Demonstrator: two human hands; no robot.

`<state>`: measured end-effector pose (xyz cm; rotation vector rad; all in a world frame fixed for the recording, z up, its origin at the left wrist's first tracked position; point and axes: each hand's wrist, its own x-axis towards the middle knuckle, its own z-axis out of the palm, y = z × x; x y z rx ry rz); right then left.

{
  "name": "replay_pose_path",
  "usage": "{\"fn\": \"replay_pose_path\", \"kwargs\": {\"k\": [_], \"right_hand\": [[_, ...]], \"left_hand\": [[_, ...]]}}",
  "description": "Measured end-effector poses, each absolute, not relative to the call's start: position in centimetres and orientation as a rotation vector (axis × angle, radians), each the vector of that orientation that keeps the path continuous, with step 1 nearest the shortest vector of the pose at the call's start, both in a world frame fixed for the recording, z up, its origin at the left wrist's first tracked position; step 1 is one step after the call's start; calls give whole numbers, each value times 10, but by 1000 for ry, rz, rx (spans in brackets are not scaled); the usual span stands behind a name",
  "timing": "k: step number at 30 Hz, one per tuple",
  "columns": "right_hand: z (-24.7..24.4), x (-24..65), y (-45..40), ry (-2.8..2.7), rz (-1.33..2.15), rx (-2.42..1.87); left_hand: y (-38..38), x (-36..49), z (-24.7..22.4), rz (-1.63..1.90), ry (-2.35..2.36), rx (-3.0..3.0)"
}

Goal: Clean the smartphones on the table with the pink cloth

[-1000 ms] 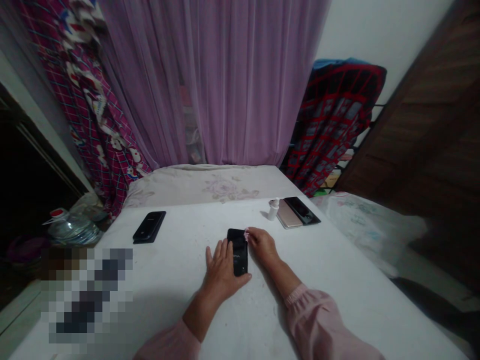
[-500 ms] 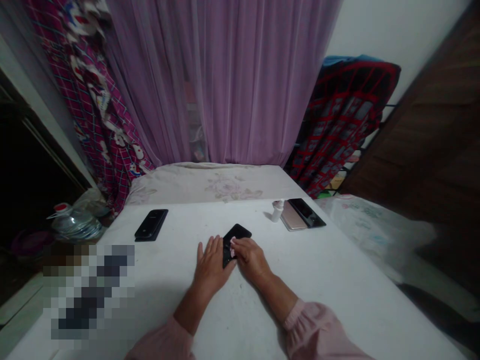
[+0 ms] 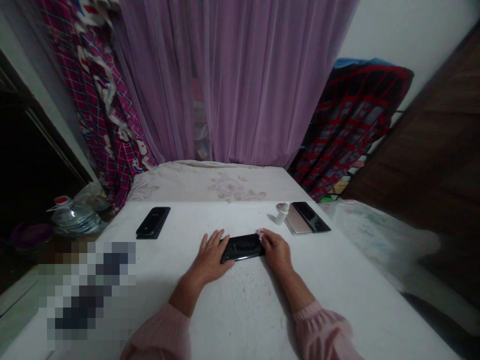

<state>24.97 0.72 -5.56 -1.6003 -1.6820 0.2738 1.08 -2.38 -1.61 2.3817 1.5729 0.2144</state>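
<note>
A black phone (image 3: 243,247) lies crosswise on the white table between my hands. My left hand (image 3: 212,257) rests at its left end, fingers over the top edge and thumb along the near edge, gripping it. At the right end, my right hand (image 3: 276,251) pinches a small crumpled pink cloth (image 3: 260,233) against the phone's far corner. Beyond the right hand, a small white bottle (image 3: 281,215) stands upright beside a rose-gold phone (image 3: 298,220) and a dark phone (image 3: 312,217).
On the white table (image 3: 232,310), another dark phone (image 3: 153,222) lies at the back left, and a pixelated patch covers the left side. A large water bottle (image 3: 73,217) stands beyond the left edge. Purple curtains (image 3: 247,90) hang behind.
The black phone has turned from slanting to crosswise. My right hand has moved right with the pink cloth, from the phone's middle to its right end. The view has shifted slightly.
</note>
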Motion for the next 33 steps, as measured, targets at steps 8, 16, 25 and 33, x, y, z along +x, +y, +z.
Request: {"fn": "replay_pose_path", "kwargs": {"k": [8,16,25,33], "right_hand": [[-38,237,17,-1974,228,-1556],[-23,187,12,-2313,211,-1322],[-19,216,16,-2288,112,-1452],[-35,237,7,-2037,27,-1614]], "left_hand": [[-28,8,-20,288,1639,2351],[-28,9,-24,308,1634,2376],[-29,10,-24,327,1671,2385],[-29,11,-24,341,1698,2372]]}}
